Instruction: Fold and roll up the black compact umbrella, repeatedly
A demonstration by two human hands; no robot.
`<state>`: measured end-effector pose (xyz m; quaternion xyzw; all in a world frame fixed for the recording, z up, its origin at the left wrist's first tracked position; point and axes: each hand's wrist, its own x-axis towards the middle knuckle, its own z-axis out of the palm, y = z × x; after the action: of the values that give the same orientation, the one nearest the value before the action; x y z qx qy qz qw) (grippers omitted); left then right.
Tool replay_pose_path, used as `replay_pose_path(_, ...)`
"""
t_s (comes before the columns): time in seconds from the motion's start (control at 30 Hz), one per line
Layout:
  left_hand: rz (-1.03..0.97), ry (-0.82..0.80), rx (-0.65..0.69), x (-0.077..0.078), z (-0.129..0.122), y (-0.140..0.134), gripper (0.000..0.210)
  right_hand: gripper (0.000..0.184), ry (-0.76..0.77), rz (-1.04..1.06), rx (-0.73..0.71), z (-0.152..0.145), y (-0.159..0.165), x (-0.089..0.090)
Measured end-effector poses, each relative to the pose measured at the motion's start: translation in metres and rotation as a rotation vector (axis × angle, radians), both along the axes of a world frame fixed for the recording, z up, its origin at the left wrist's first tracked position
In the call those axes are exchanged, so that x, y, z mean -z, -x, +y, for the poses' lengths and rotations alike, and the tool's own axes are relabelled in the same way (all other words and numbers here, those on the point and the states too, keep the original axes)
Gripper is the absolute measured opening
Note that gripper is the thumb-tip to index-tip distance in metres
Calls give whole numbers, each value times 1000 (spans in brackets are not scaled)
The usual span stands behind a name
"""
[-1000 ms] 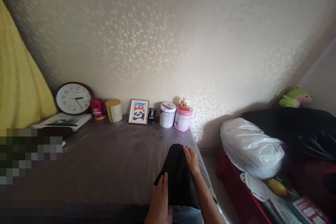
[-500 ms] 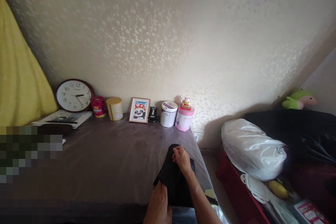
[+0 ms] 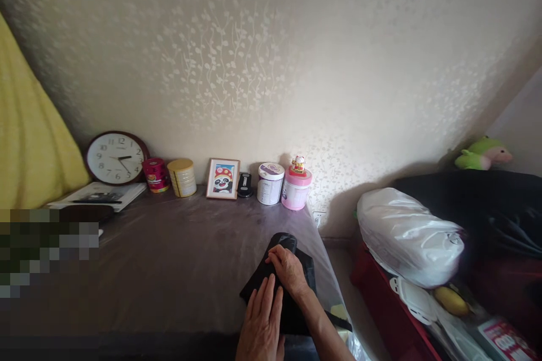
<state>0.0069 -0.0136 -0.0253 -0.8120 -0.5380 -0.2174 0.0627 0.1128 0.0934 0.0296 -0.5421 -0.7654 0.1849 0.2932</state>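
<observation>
A black fabric piece [image 3: 292,316] with a strap [image 3: 339,321] trailing to the right lies partly folded near the table's front right corner. I cannot make out exactly what kind of item it is. On top of it my left hand [image 3: 263,313] rests flat, fingers stretched out. Just above and to the right, my right hand [image 3: 287,269] has its fingers curled down and closed on the fabric. Both hands cover part of the black piece, and its lower edge is hidden.
Along the wall on the table [image 3: 178,259] stand a clock [image 3: 116,157], a red tin [image 3: 155,175], a yellow-lidded can [image 3: 182,178], a framed panda picture [image 3: 222,179] and two tubs [image 3: 270,185]. Right of the table, a white plastic bag [image 3: 409,237] sits over a red box [image 3: 381,287].
My left hand has come out from the fabric's near edge and now lies flat on top. My right hand has shifted slightly nearer to me and left. More of the far fold shows.
</observation>
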Motion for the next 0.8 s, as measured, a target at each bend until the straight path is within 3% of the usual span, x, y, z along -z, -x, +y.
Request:
replay_pose_path(0.07,62,40,-21,2,4,-5,83,18,-32,2,-40,-4,-2,0)
replay_pose_path(0.27,72,32,-50,29,12,-3,89,24,-236,61,-259,-24,-17,8)
replay_pose_path(0.43,33,103,-107,35,12,-9,88,28,-298,-49,-238,-9,-28,25)
replay_pose_path(0.63,37,399,-281,22,15,-22,81,33,-283,-92,-147,40,-31,37)
replay_pose_path(0.8,-37,491,-211,-2,11,-14,82,34,-270,-84,-9,66,-35,35)
